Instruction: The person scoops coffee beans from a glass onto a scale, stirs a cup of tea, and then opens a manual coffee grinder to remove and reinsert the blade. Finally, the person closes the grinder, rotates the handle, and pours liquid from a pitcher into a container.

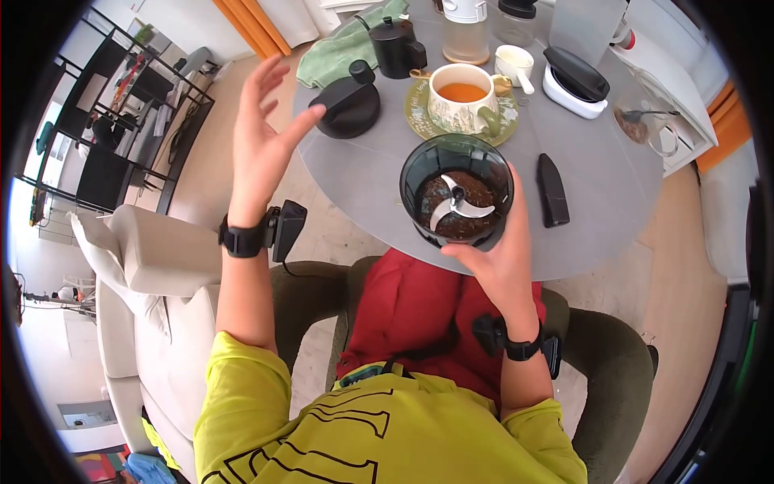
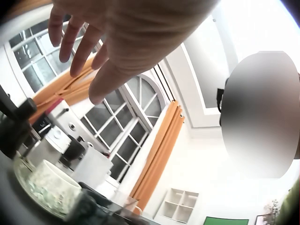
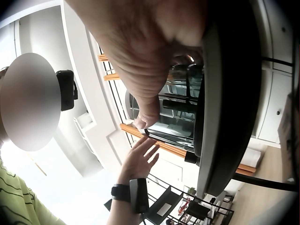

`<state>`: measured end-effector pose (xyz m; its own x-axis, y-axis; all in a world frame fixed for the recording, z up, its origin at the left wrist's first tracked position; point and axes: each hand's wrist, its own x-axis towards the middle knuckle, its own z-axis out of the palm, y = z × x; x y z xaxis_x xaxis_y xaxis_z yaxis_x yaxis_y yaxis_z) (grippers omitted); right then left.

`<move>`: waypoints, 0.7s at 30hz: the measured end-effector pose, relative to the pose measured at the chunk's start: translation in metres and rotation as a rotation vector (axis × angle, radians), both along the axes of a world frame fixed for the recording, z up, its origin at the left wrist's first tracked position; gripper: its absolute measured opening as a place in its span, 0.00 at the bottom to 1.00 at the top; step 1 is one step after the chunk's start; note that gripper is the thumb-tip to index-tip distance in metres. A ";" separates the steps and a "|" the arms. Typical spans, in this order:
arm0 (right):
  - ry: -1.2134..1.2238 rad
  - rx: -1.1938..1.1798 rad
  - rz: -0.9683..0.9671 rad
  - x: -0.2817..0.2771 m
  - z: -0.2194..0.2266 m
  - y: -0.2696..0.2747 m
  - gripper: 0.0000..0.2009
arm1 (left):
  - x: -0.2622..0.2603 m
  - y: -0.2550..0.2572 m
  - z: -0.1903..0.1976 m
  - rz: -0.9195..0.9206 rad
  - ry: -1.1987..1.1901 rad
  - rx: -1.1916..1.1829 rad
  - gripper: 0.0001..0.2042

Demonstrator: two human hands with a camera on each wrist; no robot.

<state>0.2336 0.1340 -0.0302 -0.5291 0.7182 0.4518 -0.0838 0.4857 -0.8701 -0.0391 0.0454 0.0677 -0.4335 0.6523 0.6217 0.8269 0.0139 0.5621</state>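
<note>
My right hand point(image 1: 509, 262) grips a smoky see-through chopper bowl point(image 1: 413, 198) at the near edge of the grey table, thumb on its near side and fingers around the right. Inside lies a dark brown ground mass point(image 1: 459, 184) with a shiny curved blade point(image 1: 472, 210) standing in the middle. In the right wrist view the bowl point(image 3: 176, 124) is seen from the side, partly covered by the hand. My left hand point(image 1: 268, 133) is raised with spread fingers, holding nothing. Beside its thumb, a round black lid point(image 1: 352, 113) with a knob lies on the table.
Just behind the bowl, a patterned cup point(image 1: 468, 101) of amber drink stands on a green saucer point(image 1: 419, 117). A black pot point(image 1: 393, 48), green cloth point(image 1: 322, 60), small white cup point(image 1: 513, 64) and black-and-white container point(image 1: 574, 85) stand farther back. A slim black object point(image 1: 551, 189) lies to the right.
</note>
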 end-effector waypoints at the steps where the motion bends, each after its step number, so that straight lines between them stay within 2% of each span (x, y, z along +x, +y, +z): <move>1: 0.005 0.002 0.003 0.000 0.000 0.000 0.53 | -0.007 0.000 -0.013 0.003 0.005 0.002 0.36; 3: 0.009 -0.009 -0.001 0.000 -0.001 -0.001 0.53 | -0.021 0.001 -0.040 0.008 -0.240 -0.157 0.38; 7: 0.004 0.010 -0.019 0.000 -0.002 0.001 0.53 | -0.033 0.019 -0.077 -0.065 -0.263 -0.140 0.35; 9: -0.008 0.036 -0.023 0.001 -0.002 0.001 0.53 | -0.034 0.027 -0.083 -0.113 -0.547 -0.113 0.32; 10: -0.009 0.035 -0.035 0.001 -0.001 0.001 0.53 | -0.035 0.031 -0.085 -0.108 -0.585 -0.072 0.29; 13: -0.042 0.056 -0.047 0.002 0.001 0.000 0.53 | -0.035 0.034 -0.086 -0.132 -0.689 -0.033 0.27; 14: -0.050 0.075 -0.053 0.002 0.000 0.000 0.54 | -0.035 0.034 -0.087 -0.098 -0.622 -0.008 0.24; 18: -0.052 0.100 -0.053 0.002 -0.002 0.002 0.55 | -0.033 0.027 -0.074 -0.112 -0.597 0.046 0.18; 21: -0.062 0.115 -0.062 0.002 -0.003 0.001 0.55 | -0.004 0.016 -0.036 -0.103 -0.607 0.053 0.17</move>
<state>0.2360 0.1351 -0.0328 -0.5148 0.6958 0.5008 0.0022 0.5852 -0.8109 -0.0431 0.0612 0.0313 -0.6569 0.6845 0.3161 0.3545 -0.0896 0.9308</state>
